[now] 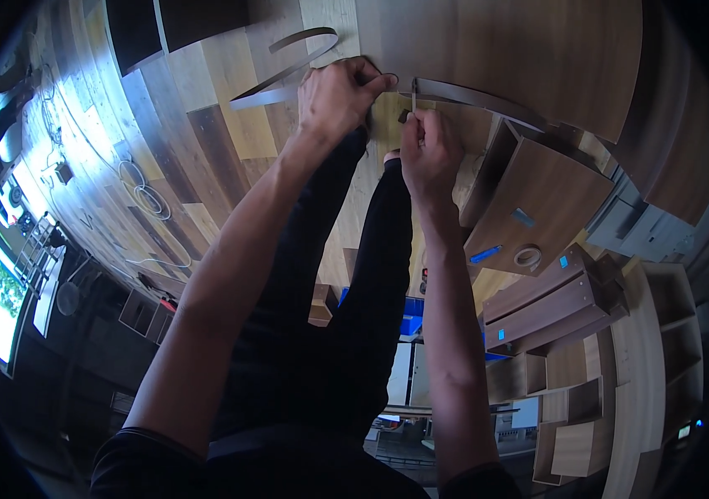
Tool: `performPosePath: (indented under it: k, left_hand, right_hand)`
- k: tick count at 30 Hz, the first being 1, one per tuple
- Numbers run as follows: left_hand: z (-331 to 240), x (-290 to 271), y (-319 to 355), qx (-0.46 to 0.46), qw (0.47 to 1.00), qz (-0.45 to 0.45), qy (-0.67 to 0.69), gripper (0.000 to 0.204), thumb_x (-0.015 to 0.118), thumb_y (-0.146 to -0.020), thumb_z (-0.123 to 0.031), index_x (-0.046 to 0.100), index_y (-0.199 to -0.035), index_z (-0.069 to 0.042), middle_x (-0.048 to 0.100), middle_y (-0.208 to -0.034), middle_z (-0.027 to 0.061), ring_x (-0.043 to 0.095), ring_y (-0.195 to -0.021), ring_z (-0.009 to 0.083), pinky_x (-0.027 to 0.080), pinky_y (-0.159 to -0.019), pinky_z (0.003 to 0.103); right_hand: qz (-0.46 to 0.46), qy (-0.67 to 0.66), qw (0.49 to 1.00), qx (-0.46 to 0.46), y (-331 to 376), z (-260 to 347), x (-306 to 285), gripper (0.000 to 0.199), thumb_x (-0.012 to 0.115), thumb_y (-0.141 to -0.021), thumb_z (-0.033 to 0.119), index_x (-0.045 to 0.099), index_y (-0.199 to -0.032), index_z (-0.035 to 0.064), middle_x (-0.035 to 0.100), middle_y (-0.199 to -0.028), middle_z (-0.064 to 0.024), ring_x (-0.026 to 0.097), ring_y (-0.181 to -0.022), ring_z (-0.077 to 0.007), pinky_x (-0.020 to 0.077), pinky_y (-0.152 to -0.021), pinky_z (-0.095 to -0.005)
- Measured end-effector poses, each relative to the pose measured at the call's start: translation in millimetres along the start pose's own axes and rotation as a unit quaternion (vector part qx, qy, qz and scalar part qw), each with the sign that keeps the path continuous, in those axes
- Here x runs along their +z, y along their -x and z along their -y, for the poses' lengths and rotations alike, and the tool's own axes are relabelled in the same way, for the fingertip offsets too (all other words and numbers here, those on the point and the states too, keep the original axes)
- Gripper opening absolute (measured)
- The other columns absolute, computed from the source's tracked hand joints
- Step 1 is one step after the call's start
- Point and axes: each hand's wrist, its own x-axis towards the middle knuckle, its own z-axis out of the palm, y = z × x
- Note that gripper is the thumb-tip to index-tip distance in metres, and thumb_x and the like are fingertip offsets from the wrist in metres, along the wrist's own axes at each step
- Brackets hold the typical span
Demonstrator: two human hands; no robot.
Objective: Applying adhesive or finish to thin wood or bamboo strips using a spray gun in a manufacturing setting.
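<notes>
My left hand (334, 98) is closed in a pinch on a thin, dark edging strip (281, 86), which curls out to the left and loops back over the floor. Just across from it, my right hand (432, 154) grips a slim, upright blade-like tool (413, 93); its exact kind is too small to make out. The tool's tip meets the edge of a large brown wood panel (496, 46). Along that panel's near edge runs a brown band (479, 97), lying just right of the tool. My fingers partly hide the strip's end.
To the right, a brown cabinet (537, 195) carries a blue utility knife (485, 254) and a roll of tape (528, 257). Stacked drawer-like boxes (547, 303) and pale shelving (642, 366) stand behind. A coiled white cable (148, 198) lies on the plank floor at left.
</notes>
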Motion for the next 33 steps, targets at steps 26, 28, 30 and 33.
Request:
performPosePath:
  k: [26, 28, 30, 33]
  left_hand:
    - [18, -16, 25, 0.136, 0.977, 0.159, -0.049, 0.023, 0.072, -0.099, -0.035, 0.082, -0.103, -0.014, 0.079, -0.093, 0.0076, 0.075, -0.086, 0.023, 0.057, -0.087, 0.038]
    - [8, -8, 32, 0.175, 0.966, 0.186, -0.03, 0.021, 0.072, -0.1, -0.032, 0.082, -0.106, -0.014, 0.079, -0.096, 0.0079, 0.075, -0.088, 0.0225, 0.057, -0.088, 0.037]
    - [-17, -9, 46, 0.138, 0.961, 0.237, -0.023, 0.018, 0.073, -0.1, -0.026, 0.082, -0.112, -0.015, 0.08, -0.097, 0.0066, 0.076, -0.09, 0.0203, 0.057, -0.087, 0.035]
    - [-28, -5, 64, 0.131, 0.943, 0.306, -0.005, 0.018, 0.073, -0.101, -0.019, 0.081, -0.114, -0.011, 0.078, -0.1, 0.0061, 0.073, -0.092, 0.0175, 0.056, -0.087, 0.033]
  right_hand:
    - [-0.267, -0.151, 0.724, 0.618, 184, -249, -103, 0.02, 0.073, -0.102, 0.028, 0.068, -0.112, 0.0118, 0.062, -0.083, 0.004, 0.057, -0.069, -0.0071, 0.0421, -0.057, -0.0235]
    - [-0.265, -0.182, 0.706, 0.631, 196, -316, -140, 0.022, 0.07, -0.102, 0.032, 0.069, -0.115, 0.0142, 0.06, -0.082, 0.005, 0.058, -0.07, -0.0075, 0.0431, -0.058, -0.0255]
    - [-0.288, -0.211, 0.696, 0.623, 200, -352, -171, 0.025, 0.069, -0.103, 0.034, 0.07, -0.117, 0.0144, 0.06, -0.083, 0.0045, 0.059, -0.073, -0.0076, 0.0432, -0.058, -0.0264]
    - [-0.234, -0.145, 0.722, 0.634, 221, -304, -167, 0.034, 0.066, -0.105, 0.031, 0.068, -0.131, 0.0098, 0.071, -0.101, -0.0007, 0.068, -0.091, -0.0126, 0.0508, -0.071, -0.029]
